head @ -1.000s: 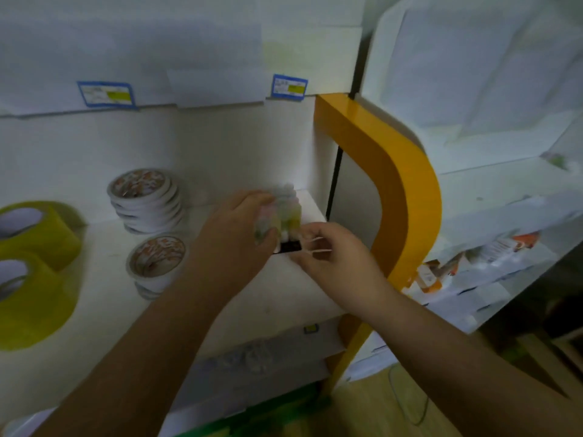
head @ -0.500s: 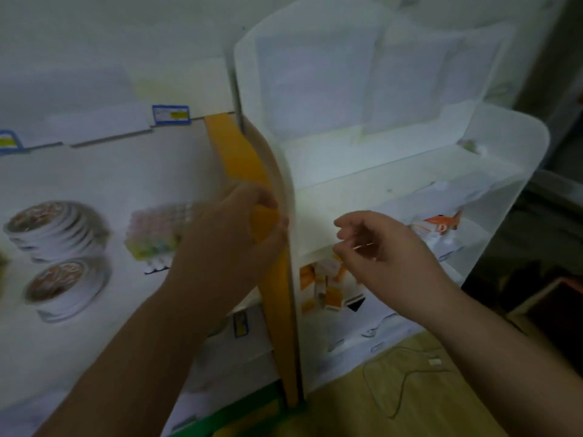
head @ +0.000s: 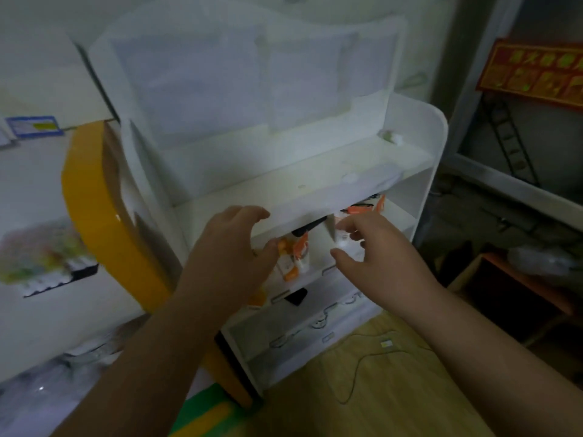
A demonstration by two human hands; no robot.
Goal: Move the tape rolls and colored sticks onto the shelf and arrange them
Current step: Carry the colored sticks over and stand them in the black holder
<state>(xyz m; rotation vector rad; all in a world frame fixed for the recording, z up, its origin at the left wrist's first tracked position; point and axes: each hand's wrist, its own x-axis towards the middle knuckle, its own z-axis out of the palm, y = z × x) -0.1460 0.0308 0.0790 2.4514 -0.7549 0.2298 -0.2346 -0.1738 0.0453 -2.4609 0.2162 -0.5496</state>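
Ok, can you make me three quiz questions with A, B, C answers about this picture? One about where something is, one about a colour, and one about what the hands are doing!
1. Where is the blurry pack of pastel colored sticks?
A. On the white shelf left of the divider
B. On the floor
C. In the right hand

2. What colour is the curved glossy divider panel between the shelves?
A. Blue
B. Orange-yellow
C. Black

3. What are the left hand and right hand doing?
A. Both gripping tape rolls
B. Both reaching, fingers spread, holding nothing
C. Resting on the floor

Answers: 1 A, the pack sits at the far left, beyond the panel. 2 B, its surface is plainly orange-yellow. 3 B, both hands hover before the small orange-and-white packets, empty.
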